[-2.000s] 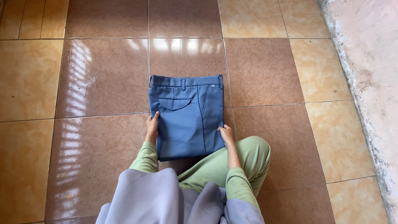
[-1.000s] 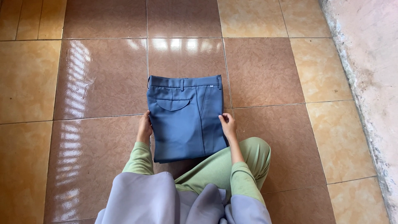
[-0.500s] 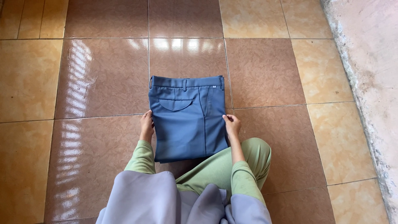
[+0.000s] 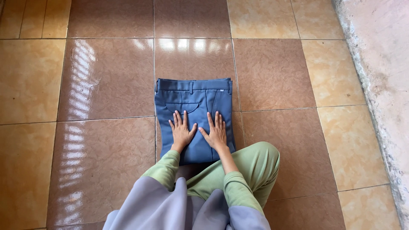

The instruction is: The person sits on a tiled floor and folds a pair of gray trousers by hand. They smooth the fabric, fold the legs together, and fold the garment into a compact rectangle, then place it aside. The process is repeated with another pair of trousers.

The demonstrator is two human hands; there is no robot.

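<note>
A pair of blue trousers (image 4: 191, 96), folded into a neat rectangle with the waistband at the far end, lies flat on the tiled floor (image 4: 106, 81) in front of me. My left hand (image 4: 182, 131) rests palm down on its left half, fingers spread. Beside it, my right hand (image 4: 216, 132) lies flat on the right half, fingers spread too. Neither hand grips the cloth. Both arms wear light green sleeves.
I sit on the floor; my bent knee in green cloth (image 4: 260, 164) lies just right of the trousers and a grey cloth (image 4: 170, 211) drapes near me. A rough pale concrete strip (image 4: 379, 85) runs along the right edge. Brown and tan tiles surround the trousers.
Both hands left the side edges of the folded trousers and came inward; they now lie flat on top of the cloth. The trousers have stayed in place.
</note>
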